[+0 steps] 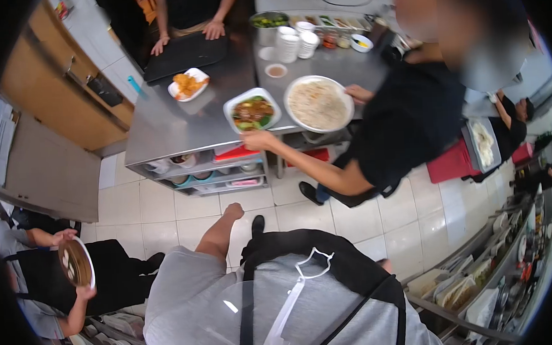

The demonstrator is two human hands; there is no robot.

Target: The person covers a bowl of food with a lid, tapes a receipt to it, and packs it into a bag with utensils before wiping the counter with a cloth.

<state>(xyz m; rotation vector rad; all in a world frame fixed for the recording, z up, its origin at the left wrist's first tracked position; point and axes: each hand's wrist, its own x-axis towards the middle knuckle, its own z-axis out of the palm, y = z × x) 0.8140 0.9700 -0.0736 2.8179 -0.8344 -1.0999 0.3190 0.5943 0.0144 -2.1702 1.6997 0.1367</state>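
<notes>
My left hand (233, 211) hangs in front of my body over the tiled floor, fingers curled closed, with nothing visible in it. Only a small patch of my right hand or forearm (386, 266) shows beside my black apron (349, 256); its fingers are hidden. Ahead is a steel counter (180, 130). A co-worker in black holds a white bowl of meat and greens (252, 111) by its edge with one hand, and the other hand touches a large round dish of pale noodle-like food (320, 104). Neither of my hands touches these.
A small dish of fried food (188, 84), stacked white cups (288, 45) and a black tray (186, 57) with another person's hands stand on the counter. At left a person holds a round brown-and-white dish (76, 262). Crowded shelves (481, 268) line the right.
</notes>
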